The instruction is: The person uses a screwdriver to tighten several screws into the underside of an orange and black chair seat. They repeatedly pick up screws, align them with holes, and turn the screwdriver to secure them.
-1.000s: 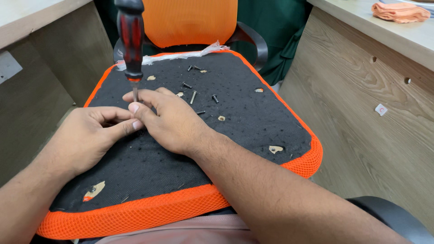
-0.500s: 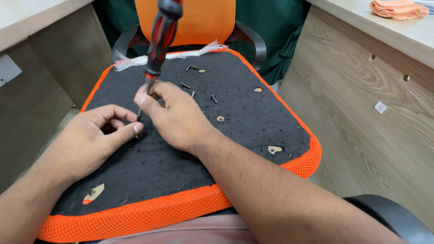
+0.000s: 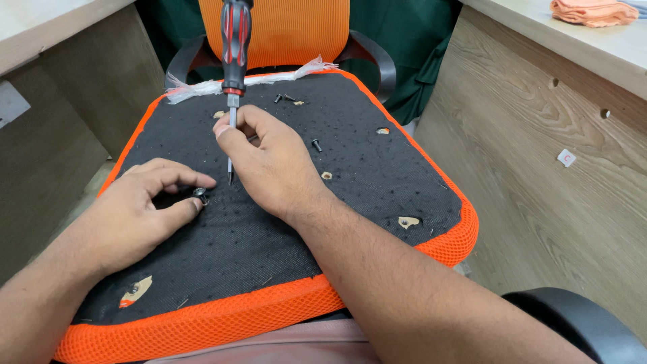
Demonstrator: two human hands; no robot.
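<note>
An upturned chair seat (image 3: 350,222) lies before me, black fabric underside with an orange mesh rim. My right hand (image 3: 276,165) grips the metal shaft of a red and black screwdriver (image 3: 234,47), handle up, tip just above the fabric. My left hand (image 3: 135,216) rests on the seat and pinches a small dark screw (image 3: 199,195) between thumb and forefinger, a little left of the screwdriver tip. Loose screws (image 3: 317,145) lie further back on the fabric.
Torn holes (image 3: 408,222) show pale wood through the fabric. An orange chair backrest (image 3: 290,30) and grey armrests stand behind. A wooden desk panel (image 3: 539,135) rises at the right, with an orange cloth (image 3: 593,12) on top. Another wooden panel (image 3: 54,128) stands left.
My right hand has lifted the screwdriver off the screw and moved it back and right. My left hand has slid left, still pinching the screw against the fabric.
</note>
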